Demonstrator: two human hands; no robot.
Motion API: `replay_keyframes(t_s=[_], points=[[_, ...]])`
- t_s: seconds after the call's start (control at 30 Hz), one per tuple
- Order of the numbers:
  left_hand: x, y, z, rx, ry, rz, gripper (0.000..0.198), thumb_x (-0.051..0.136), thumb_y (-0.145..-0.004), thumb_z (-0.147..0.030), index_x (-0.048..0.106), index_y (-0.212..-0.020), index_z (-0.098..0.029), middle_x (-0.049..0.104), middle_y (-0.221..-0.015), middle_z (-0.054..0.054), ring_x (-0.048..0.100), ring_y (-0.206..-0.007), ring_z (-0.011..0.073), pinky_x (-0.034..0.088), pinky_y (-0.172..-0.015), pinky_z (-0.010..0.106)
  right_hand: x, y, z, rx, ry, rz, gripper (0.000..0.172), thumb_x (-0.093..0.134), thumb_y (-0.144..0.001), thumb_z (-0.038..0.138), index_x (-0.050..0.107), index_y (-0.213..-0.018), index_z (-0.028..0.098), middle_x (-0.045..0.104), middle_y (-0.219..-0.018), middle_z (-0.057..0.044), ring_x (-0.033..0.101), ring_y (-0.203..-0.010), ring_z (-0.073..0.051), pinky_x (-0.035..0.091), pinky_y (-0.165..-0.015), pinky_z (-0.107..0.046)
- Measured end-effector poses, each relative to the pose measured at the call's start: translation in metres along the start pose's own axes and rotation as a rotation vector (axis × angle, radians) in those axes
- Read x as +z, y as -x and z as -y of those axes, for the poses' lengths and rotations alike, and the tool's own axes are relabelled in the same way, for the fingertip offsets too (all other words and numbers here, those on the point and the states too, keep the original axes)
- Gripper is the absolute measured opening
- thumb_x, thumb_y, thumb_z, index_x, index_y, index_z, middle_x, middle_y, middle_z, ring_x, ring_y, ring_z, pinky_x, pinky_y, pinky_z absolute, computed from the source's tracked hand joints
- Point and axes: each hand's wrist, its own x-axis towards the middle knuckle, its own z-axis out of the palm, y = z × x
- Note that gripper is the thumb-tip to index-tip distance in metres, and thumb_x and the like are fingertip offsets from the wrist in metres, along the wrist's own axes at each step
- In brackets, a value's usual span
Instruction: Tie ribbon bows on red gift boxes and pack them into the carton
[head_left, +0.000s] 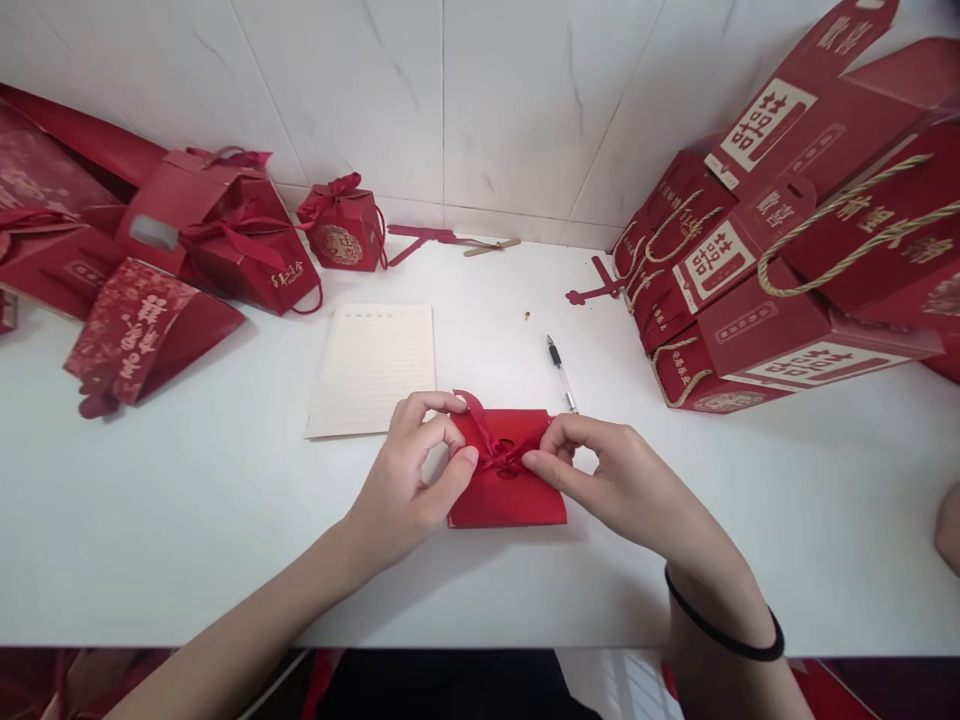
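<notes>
A flat red paper packet [517, 503] lies on the white table in front of me, with a dark red ribbon [501, 458] tied in a bow across its middle. My left hand [420, 465] is closed on the ribbon at the left of the knot, thumb tip close to it. One ribbon tail rises above the left fingers. From the other side, my right hand [600, 462] pinches the ribbon between thumb and fingers. A black band circles my right wrist.
Behind the packet lie a lined notepad [379, 370] and a black-capped pen [561, 370]. Red gift boxes [217, 235] crowd the left; red gift bags [675, 235] and boxes are stacked right. A tiled wall [510, 110] bounds the table's back. Another person's hand may show at the right edge.
</notes>
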Motion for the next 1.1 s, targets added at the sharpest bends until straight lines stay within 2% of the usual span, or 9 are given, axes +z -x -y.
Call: replay_keyframes(t_s=[0.2, 0.37, 0.57, 0.73, 0.9, 1.1], points=[[-0.005, 0.042, -0.013, -0.058, 0.068, 0.017, 0.018, 0.047, -0.084, -0.021, 0.048, -0.066, -0.022, 0.053, -0.114, 0.004, 0.047, -0.115, 0.023, 0.044, -0.091, 0.039, 0.026, 0.039, 0.017, 0.123, -0.116, -0.102, 0.021, 0.053, -0.088, 0.032, 0.054, -0.07, 0.021, 0.056, -0.065, 0.002, 0.05, -0.06, -0.012, 0.041, -0.053, -0.023], [-0.005, 0.062, -0.021, -0.03, 0.066, 0.017, 0.017, 0.047, -0.084, -0.02, 0.047, -0.067, -0.021, 0.051, -0.117, 0.005, 0.043, -0.117, 0.0226, 0.043, -0.092, 0.038, 0.042, 0.062, 0.027, 0.14, -0.065, -0.147, 0.021, 0.059, -0.084, 0.033, 0.052, -0.069, 0.021, 0.053, -0.066, 0.001, 0.047, -0.062, -0.013, 0.04, -0.057, -0.024], [-0.009, 0.07, -0.015, -0.058, 0.101, -0.001, 0.02, 0.042, -0.087, -0.022, 0.046, -0.068, -0.02, 0.048, -0.12, 0.004, 0.042, -0.119, 0.0217, 0.036, -0.1, 0.041, 0.049, 0.064, 0.025, 0.143, -0.148, -0.075, 0.028, 0.056, -0.085, 0.038, 0.048, -0.065, 0.019, 0.049, -0.063, 0.002, 0.042, -0.06, -0.013, 0.035, -0.056, -0.024], [-0.015, 0.073, -0.009, -0.108, 0.18, 0.026, 0.023, 0.04, -0.088, -0.025, 0.045, -0.067, -0.02, 0.049, -0.119, 0.005, 0.043, -0.121, 0.0211, 0.039, -0.098, 0.037, 0.052, 0.061, 0.019, 0.14, -0.257, -0.04, 0.029, 0.056, -0.084, 0.038, 0.048, -0.064, 0.018, 0.046, -0.062, 0.003, 0.037, -0.059, -0.012, 0.031, -0.055, -0.024], [-0.021, 0.076, -0.005, -0.085, 0.158, 0.047, 0.022, 0.04, -0.088, -0.025, 0.044, -0.066, -0.02, 0.049, -0.119, 0.006, 0.043, -0.12, 0.0216, 0.039, -0.098, 0.038, 0.055, 0.061, 0.016, 0.104, -0.353, -0.013, 0.032, 0.056, -0.083, 0.042, 0.046, -0.063, 0.018, 0.044, -0.061, 0.003, 0.037, -0.058, -0.012, 0.03, -0.055, -0.025], [-0.03, 0.078, -0.013, -0.15, 0.05, 0.065, 0.024, 0.045, -0.085, -0.031, 0.044, -0.064, -0.02, 0.048, -0.121, 0.006, 0.042, -0.121, 0.0241, 0.036, -0.1, 0.043, 0.06, 0.068, 0.022, 0.113, -0.238, -0.072, 0.033, 0.055, -0.083, 0.044, 0.047, -0.064, 0.018, 0.045, -0.063, 0.002, 0.038, -0.061, -0.013, 0.03, -0.058, -0.025]])
